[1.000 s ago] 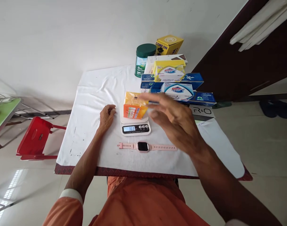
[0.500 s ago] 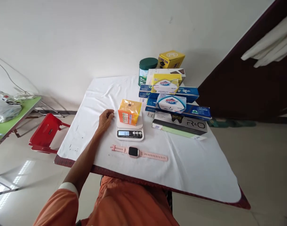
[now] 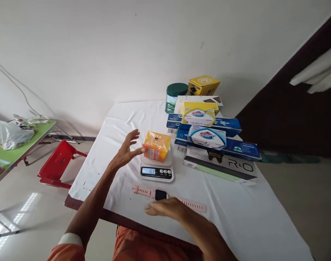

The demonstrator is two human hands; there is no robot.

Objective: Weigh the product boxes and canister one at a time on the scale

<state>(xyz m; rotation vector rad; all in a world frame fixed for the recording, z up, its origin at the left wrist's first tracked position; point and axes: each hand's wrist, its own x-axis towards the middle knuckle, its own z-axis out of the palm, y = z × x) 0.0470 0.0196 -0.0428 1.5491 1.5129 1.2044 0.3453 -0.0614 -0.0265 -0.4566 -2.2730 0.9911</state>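
An orange and yellow box in clear wrap (image 3: 156, 146) rests on a white kitchen scale (image 3: 169, 179), whose lit display looks like 163. My left hand (image 3: 126, 150) is open just left of the box, thumb and fingers spread, the thumb tip at the box's lower left edge; I cannot tell if it touches. In front of the scale lies a smartwatch with a pink strap (image 3: 161, 194). My right hand (image 3: 169, 209) hovers over the near side of the watch with fingers stretched to the left, holding nothing visible and covering part of the strap.
Stacked on the right are a black and white R&O box (image 3: 220, 165), blue toothpaste-like boxes (image 3: 241, 148), a white and blue soap box (image 3: 207, 137) and a yellow soap box (image 3: 199, 116). Behind stand a green-lidded canister (image 3: 176, 96) and a yellow box (image 3: 205, 84). A red chair (image 3: 57, 161) is left.
My left hand has lifted off the cloth and opened beside the box. My right hand has come into view from below. The view has shifted, so the table sits lower in it.
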